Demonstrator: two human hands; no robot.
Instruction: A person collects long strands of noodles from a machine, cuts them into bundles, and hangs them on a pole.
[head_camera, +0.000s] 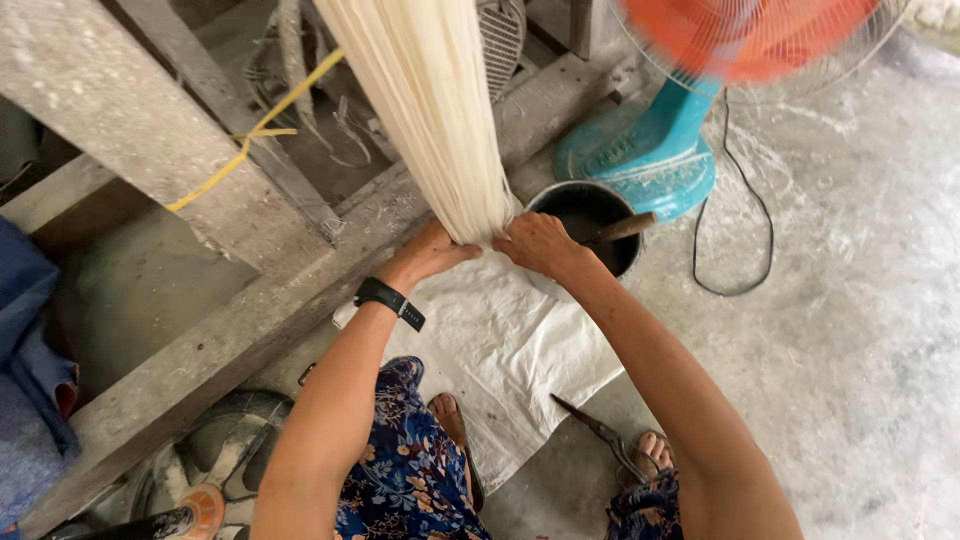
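A: Both hands pinch the bottom of the hanging noodle strands (425, 110) — left hand (432, 252) and right hand (540, 243) each in a closed grip on the ends, above the white sack (500, 350).

B: Pull hard and strands may snap — or drop past the sack onto the dusty floor (850, 330).

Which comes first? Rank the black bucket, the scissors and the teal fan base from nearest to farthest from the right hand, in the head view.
From the right hand, gripping the noodle bundle's lower end:
1. Black bucket, right beside the hand, just beyond it.
2. Teal fan base, behind the bucket, farther out.
3. Scissors, on the floor by the person's foot, farthest.
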